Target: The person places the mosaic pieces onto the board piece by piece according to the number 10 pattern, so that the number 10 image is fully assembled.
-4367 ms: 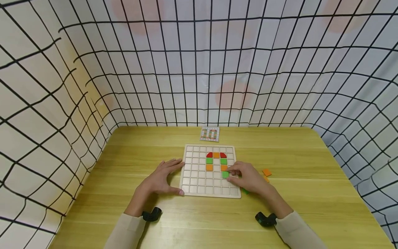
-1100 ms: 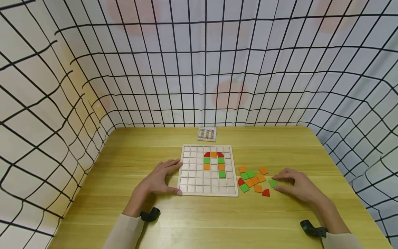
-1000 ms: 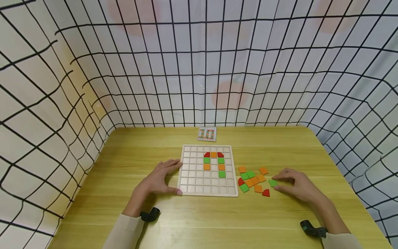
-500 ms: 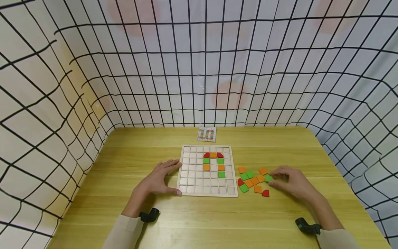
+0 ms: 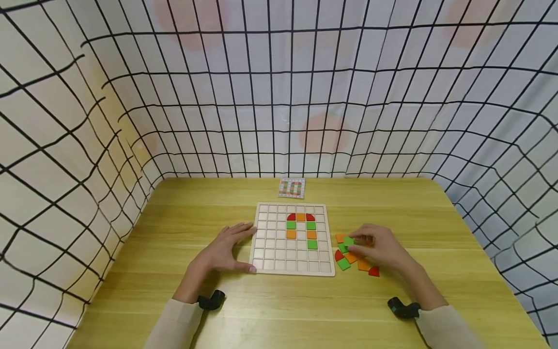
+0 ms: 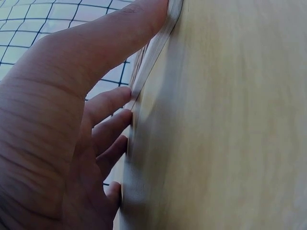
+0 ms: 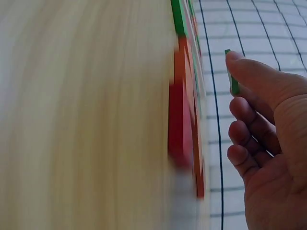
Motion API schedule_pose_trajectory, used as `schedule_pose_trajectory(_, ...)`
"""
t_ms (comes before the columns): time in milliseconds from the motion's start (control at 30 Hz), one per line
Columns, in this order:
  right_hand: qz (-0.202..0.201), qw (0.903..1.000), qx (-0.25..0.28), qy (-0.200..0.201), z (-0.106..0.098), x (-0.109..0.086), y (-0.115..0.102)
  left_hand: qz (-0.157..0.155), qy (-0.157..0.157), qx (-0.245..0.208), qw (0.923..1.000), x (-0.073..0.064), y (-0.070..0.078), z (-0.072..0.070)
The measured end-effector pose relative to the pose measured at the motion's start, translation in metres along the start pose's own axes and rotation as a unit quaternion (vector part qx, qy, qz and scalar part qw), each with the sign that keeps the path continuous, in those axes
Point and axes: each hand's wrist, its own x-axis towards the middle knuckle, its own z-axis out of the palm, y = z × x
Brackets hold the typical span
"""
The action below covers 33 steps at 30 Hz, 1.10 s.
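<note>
The right hand [image 5: 378, 246] pinches a green tile [image 5: 348, 241] between thumb and finger above loose tiles [image 5: 344, 263] right of the grid board [image 5: 280, 255], while the left hand [image 5: 224, 249], fingers spread and holding nothing, touches the board's left edge, apparently to steady it.

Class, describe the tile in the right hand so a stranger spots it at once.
On the table, find the pale grid board. Right of it, the right hand hovers over loose tiles, pinching a green square tile. Only this one is held; other green tiles lie loose or on the board.
</note>
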Motion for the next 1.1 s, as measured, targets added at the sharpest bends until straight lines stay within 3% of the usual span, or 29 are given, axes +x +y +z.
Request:
schedule_pose_trajectory(567,-0.016,0.9950,0.095,-0.026,0.049,0.041,-0.054,0.003,0.007,0.002,1.0000,0.001,0.003,0.000)
schedule_pose_trajectory(1100,-0.042,0.9931,0.099,-0.047,0.084,0.064,-0.076,-0.002,-0.002,0.008,1.0000,0.000,0.005,-0.004)
